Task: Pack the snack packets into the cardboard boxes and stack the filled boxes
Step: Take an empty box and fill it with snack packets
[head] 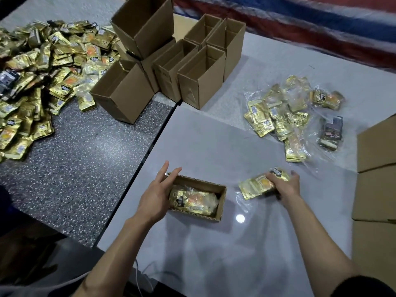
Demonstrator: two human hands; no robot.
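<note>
1. Hands at a packing table: the left hand [157,189] lies with straight, spread fingers against the left end of a small cardboard box [221,202], clasping nothing.
2. The box sits open-topped on the white tabletop [214,136], close in front of the person. A plastic-wrapped bundle of gold snack packets [192,200] lies flat inside it.
3. The right hand [286,185], just right of the box, has its fingers curled round a second stack of gold packets [257,185]. It is held low above a sheet of clear plastic [244,202], and blur hides whether the stack touches the surface.
4. Farther back, a cluster of empty cardboard boxes [199,86] stands upright with tops open, straddling the seam between the white top and a dark speckled tabletop [85,157]. A tilted box [145,24] rests on top of the cluster.
5. A large loose heap of gold packets [38,82] covers the far left of the speckled top and reaches the nearest empty box.
6. To the right, well apart from the hands, bagged gold packets [285,116] lie in crumpled clear plastic, with a dark packet [332,129] beside them.
7. Flat cardboard sheets [377,146] line the right edge.
</note>
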